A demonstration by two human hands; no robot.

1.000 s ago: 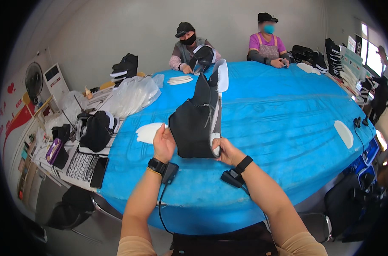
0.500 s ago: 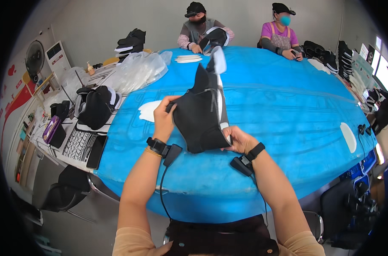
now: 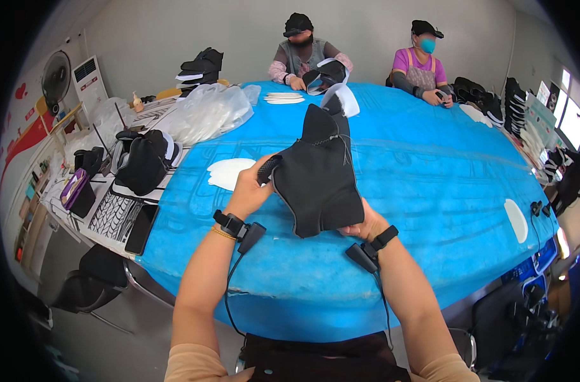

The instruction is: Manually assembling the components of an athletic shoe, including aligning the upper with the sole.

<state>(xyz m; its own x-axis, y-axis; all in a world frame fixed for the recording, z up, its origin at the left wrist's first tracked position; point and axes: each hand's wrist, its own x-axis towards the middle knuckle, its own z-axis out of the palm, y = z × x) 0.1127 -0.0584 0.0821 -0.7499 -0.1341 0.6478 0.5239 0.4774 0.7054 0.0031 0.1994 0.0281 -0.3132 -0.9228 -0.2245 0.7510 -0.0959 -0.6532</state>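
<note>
A black fabric shoe upper (image 3: pixel 318 181) with a pale lining and loose threads near its top is held up above the blue-covered table (image 3: pixel 417 184). My left hand (image 3: pixel 251 188) is closed on its left edge, by a ribbed dark part. My right hand (image 3: pixel 367 223) grips its lower right corner, with the fingers partly hidden behind the fabric. A white flap (image 3: pixel 344 100) stands out at the upper's far end. Left of it, beside my left hand, several flat white insole-shaped pieces (image 3: pixel 226 174) lie on the table.
Two people (image 3: pixel 310 54) sit across the table, handling dark pieces. A clear plastic bag heap (image 3: pixel 207 111) and a black bag (image 3: pixel 140 162) lie at left. White pieces (image 3: pixel 283 98) are stacked at the far edge; another white piece (image 3: pixel 516 221) lies right. Cables hang from my wrist bands.
The upper has turned so its broad black face shows more and its pale side edge less. It has shifted slightly right and nearer, with both hands still on it.
</note>
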